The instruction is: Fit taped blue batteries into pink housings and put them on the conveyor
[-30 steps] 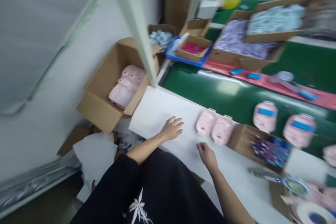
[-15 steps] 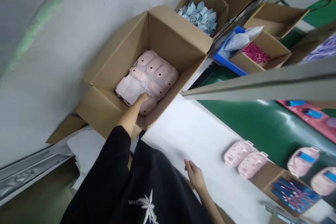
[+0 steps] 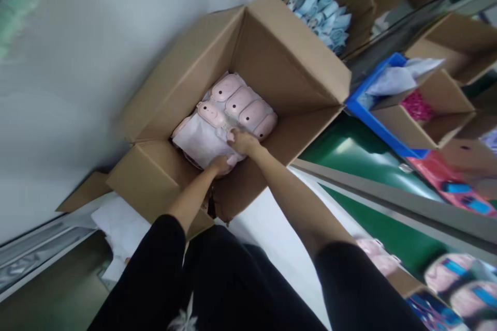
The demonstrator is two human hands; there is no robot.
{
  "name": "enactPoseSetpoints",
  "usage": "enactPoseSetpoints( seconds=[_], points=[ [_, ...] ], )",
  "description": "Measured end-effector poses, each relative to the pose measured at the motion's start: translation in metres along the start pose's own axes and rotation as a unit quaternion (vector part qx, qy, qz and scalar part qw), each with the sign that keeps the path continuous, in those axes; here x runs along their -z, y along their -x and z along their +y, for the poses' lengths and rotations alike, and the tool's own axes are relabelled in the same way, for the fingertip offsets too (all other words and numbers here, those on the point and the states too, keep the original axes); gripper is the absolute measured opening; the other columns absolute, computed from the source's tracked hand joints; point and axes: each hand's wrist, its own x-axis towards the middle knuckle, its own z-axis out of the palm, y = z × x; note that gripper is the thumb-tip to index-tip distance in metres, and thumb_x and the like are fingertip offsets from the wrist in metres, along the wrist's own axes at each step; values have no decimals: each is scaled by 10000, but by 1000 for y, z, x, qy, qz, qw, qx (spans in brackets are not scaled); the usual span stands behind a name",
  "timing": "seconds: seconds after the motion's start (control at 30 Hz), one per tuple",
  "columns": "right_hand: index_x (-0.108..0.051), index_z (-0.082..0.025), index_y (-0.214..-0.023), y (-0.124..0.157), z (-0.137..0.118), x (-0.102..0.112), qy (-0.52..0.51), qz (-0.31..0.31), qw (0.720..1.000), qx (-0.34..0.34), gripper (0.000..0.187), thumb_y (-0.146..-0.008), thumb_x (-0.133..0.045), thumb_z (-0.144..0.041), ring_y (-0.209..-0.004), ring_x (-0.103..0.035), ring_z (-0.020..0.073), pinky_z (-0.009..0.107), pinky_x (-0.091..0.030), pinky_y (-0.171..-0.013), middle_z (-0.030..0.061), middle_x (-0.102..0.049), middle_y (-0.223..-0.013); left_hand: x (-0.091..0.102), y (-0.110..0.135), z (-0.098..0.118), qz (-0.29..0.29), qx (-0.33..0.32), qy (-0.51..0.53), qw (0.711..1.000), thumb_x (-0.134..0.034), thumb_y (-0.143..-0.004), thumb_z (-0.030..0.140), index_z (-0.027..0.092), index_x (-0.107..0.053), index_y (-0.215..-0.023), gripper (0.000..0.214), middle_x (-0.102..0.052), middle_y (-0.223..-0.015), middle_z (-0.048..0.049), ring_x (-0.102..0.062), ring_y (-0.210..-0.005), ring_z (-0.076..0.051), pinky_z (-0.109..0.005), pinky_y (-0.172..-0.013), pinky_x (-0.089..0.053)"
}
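Both my hands reach into an open cardboard box (image 3: 166,83). Inside it, several rounded pink plastic cases (image 3: 209,114) with a dark round spot at one end lie on and beside a white sheet (image 3: 198,137). My left hand (image 3: 222,165) is at the near side of this layer, its fingers closed on a pink case that it partly hides. My right hand (image 3: 244,143) is just beyond it, fingers curled onto a pink case by the sheet's edge. The fingers cover most of what they grip.
Behind the box stands a carton of pale blue rolled pieces (image 3: 326,15). To the right are a blue tray (image 3: 373,108), a small box of magenta pieces (image 3: 417,106) and a green surface (image 3: 373,139). More pink cases (image 3: 446,271) with blue parts lie at lower right.
My right hand has moved from above the white table into the box, beside my left hand. My left hand stays among the cases, slightly nearer the box's near side. The view has shifted.
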Motion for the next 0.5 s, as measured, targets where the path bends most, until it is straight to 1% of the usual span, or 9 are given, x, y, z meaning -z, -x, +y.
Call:
enactPoseSetpoints(
  seconds=[0.07, 0.13, 0.2, 0.23, 0.3, 0.33, 0.4, 0.43, 0.5],
  points=[
    [-367, -65, -1544, -57, 5, -12, 27, -34, 996, -82, 755, -941, -664, -409, -1343, -542, 334, 468, -410, -1107, 269, -562, -1416, 24, 38, -1, -13, 7, -9, 1000, -756, -828, 430, 152, -752, -983, 318, -779, -992, -150, -727, -979, -309, -352, -862, -535],
    [-240, -54, -1604, -85, 15, -32, 37, -37, 990, -129, 937, -885, -734, -398, -1424, -452, 374, 509, -377, -1130, 336, -414, -1525, 44, 94, -7, 10, 8, -3, 1000, -727, -850, 427, 191, -750, -1068, 322, -780, -1033, -129, -725, -1011, -310, -364, -895, -539],
    [-186, -94, -1624, -90, 26, -54, 32, -3, 991, -130, 993, -861, -757, -372, -1435, -426, 401, 534, -369, -1124, 349, -344, -1560, 56, 160, -18, 82, 14, 97, 992, -726, -848, 479, 244, -714, -1226, 445, -780, -1076, -92, -727, -1020, -299, -370, -908, -555],
    [-192, -108, -1621, -88, 31, -62, 25, 20, 992, -121, 967, -868, -744, -361, -1418, -441, 403, 530, -375, -1116, 344, -351, -1553, 59, 191, -26, 123, 28, 161, 979, -745, -824, 512, 261, -690, -1276, 520, -773, -1118, -79, -723, -1037, -294, -375, -915, -565],
    [-234, -85, -1591, -82, 34, -68, 6, 56, 992, -112, 897, -888, -711, -375, -1360, -496, 390, 495, -394, -1097, 337, -408, -1506, 58, 241, -40, 180, 73, 296, 935, -776, -772, 568, 242, -678, -1281, 612, -772, -1112, -75, -730, -1014, -289, -400, -909, -589],
    [-248, -43, -1571, -78, 31, -65, -7, 58, 992, -109, 874, -905, -683, -404, -1332, -523, 375, 467, -403, -1089, 342, -437, -1473, 57, 258, -46, 205, 94, 357, 906, -789, -739, 599, 229, -674, -1275, 661, -772, -1104, -80, -733, -1001, -290, -417, -907, -598],
    [-295, 40, -1519, -68, 20, -48, -38, 28, 994, -94, 853, -924, -636, -468, -1273, -576, 335, 405, -426, -1067, 340, -502, -1404, 52, 273, -53, 236, 119, 456, 849, -804, -676, 658, 224, -661, -1276, 753, -770, -1100, -90, -733, -1000, -298, -457, -910, -606],
    [-333, 48, -1498, -60, 13, -35, -57, 8, 996, -65, 838, -925, -623, -490, -1239, -601, 313, 375, -442, -1050, 318, -536, -1382, 50, 274, -54, 239, 120, 493, 828, -804, -654, 683, 236, -655, -1283, 786, -767, -1118, -93, -729, -1021, -306, -479, -918, -606],
    [-398, -12, -1494, -30, 8, -8, -95, 3, 995, 38, 783, -921, -616, -499, -1177, -638, 272, 346, -476, -1023, 232, -595, -1371, 47, 269, -49, 219, 101, 541, 806, -786, -642, 722, 274, -650, -1288, 798, -756, -1166, -93, -715, -1078, -326, -521, -933, -602]
  ],
)
